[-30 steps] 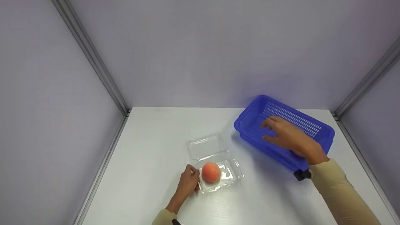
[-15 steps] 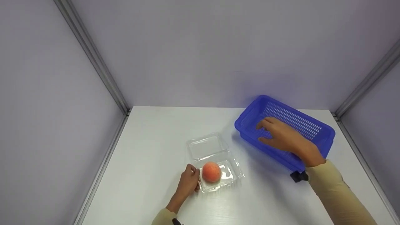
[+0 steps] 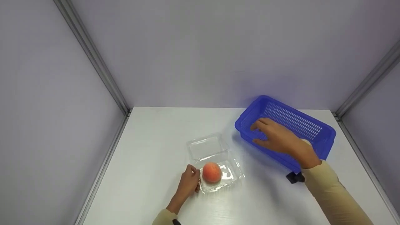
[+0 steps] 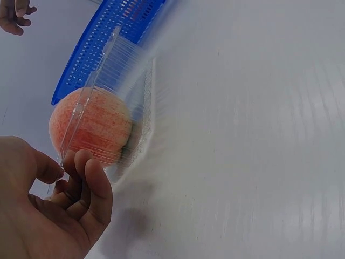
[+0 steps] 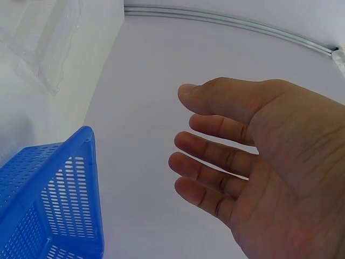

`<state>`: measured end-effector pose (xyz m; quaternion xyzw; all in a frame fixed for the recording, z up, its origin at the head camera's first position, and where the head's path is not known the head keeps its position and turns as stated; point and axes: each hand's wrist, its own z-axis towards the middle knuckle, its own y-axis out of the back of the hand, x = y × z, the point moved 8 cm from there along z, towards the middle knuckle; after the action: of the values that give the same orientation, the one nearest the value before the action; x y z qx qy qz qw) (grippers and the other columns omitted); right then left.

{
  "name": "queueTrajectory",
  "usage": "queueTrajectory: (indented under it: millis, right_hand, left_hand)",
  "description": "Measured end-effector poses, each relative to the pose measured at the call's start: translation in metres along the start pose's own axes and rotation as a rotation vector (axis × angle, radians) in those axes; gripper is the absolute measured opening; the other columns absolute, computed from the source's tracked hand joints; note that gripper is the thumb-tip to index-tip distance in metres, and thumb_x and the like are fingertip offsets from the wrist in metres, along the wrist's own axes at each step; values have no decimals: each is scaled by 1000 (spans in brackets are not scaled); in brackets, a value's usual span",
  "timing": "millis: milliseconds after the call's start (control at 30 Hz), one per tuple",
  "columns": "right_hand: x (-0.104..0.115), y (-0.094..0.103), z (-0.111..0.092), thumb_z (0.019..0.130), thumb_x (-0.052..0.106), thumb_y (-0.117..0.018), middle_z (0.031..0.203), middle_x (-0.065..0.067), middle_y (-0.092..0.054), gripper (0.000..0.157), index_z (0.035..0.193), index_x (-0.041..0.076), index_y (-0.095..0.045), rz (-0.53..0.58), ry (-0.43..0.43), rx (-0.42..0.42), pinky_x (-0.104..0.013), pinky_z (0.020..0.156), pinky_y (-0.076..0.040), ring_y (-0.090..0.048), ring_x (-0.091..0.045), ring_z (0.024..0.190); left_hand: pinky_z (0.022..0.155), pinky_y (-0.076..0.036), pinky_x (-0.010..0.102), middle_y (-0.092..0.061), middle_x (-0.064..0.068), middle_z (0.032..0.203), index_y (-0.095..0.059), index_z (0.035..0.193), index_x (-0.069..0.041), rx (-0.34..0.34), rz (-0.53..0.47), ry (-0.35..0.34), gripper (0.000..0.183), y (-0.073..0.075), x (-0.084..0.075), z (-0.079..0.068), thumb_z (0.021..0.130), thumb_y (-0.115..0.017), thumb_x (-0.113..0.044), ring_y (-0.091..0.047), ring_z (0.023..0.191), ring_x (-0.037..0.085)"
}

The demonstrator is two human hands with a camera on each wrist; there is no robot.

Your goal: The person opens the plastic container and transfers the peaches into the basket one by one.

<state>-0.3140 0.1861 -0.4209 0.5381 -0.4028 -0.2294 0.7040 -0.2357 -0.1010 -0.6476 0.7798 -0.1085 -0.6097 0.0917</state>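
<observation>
My left hand [image 3: 188, 181] pinches the left rim of a clear plastic clamshell box [image 3: 228, 179], whose lid [image 3: 207, 147] lies folded back on the table. Inside the box's left part rests a pinkish-orange peach [image 3: 212, 172], close beside the fingers; the left wrist view shows the peach [image 4: 89, 127] through the clear wall. Above a blue plastic basket [image 3: 247, 132] hovers my right hand [image 3: 276, 137], thumb and fingers spread apart and holding nothing. Part of a pale round thing [image 3: 306, 142] peeks out of the basket beside the right wrist, mostly hidden by the forearm.
The white table [image 3: 150, 147] is bounded by a grey back wall [image 3: 200, 62] and side walls with metal rails [image 3: 93, 59]. At the back right, the basket sits at an angle, near the back wall.
My right hand has drifted left and slightly down in the view, over the basket, uncovering a bit of the pale thing. The left hand, box and peach have stayed put.
</observation>
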Motion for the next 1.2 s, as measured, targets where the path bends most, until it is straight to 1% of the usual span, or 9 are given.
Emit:
queueTrajectory:
  millis: [233, 433, 567, 767, 867, 1067, 1200]
  right_hand:
    - [11, -2, 3, 94, 19, -83, 125, -8, -70, 35, 125, 10, -69, 26, 30, -12, -47, 100, -60, -65, -28, 116]
    - [19, -2, 4, 94, 19, -83, 124, -9, -70, 35, 125, 10, -70, 46, 40, -26, -47, 101, -60, -66, -28, 117]
    - [24, -3, 5, 93, 19, -83, 124, -8, -69, 35, 124, 10, -70, 53, 54, -31, -47, 100, -60, -66, -29, 116]
    - [34, -4, 6, 94, 20, -83, 122, -6, -69, 33, 123, 12, -70, 56, 80, -34, -45, 99, -60, -66, -25, 113]
    - [38, -4, 6, 94, 19, -83, 122, -7, -68, 33, 123, 11, -70, 59, 97, -43, -46, 98, -60, -67, -26, 112]
    - [46, -7, 10, 94, 18, -82, 124, -9, -68, 34, 125, 10, -69, 80, 106, -30, -48, 101, -59, -67, -30, 115]
    - [50, -10, 12, 95, 19, -82, 124, -9, -68, 35, 126, 9, -68, 78, 118, -23, -46, 101, -59, -66, -28, 114]
  left_hand:
    - [44, -49, 24, -56, 1, 66, -47, 101, -7, -9, 18, -6, 12, 1, -1, 0, 109, -47, -16, -53, 48, 12]
    - [43, -48, 23, -55, 1, 66, -46, 101, -8, -9, 11, -4, 12, 1, -1, 1, 109, -47, -17, -52, 48, 11]
    - [44, -48, 22, -56, 1, 66, -46, 101, -8, -5, 12, -6, 13, 0, 0, 1, 109, -47, -18, -53, 48, 11]
    - [44, -49, 23, -55, 0, 66, -46, 102, -8, -9, 24, -6, 13, 0, 0, 0, 109, -47, -18, -53, 48, 11]
    - [44, -48, 23, -55, 0, 65, -47, 101, -8, -11, 27, -8, 13, 0, 0, 0, 108, -47, -18, -53, 48, 11]
    - [44, -48, 23, -55, 1, 65, -47, 101, -8, -11, 30, -7, 13, 2, -1, -1, 109, -47, -18, -53, 48, 11]
    - [44, -48, 23, -55, 1, 65, -47, 101, -8, -13, 32, -6, 13, 2, -1, -1, 109, -47, -18, -53, 48, 11]
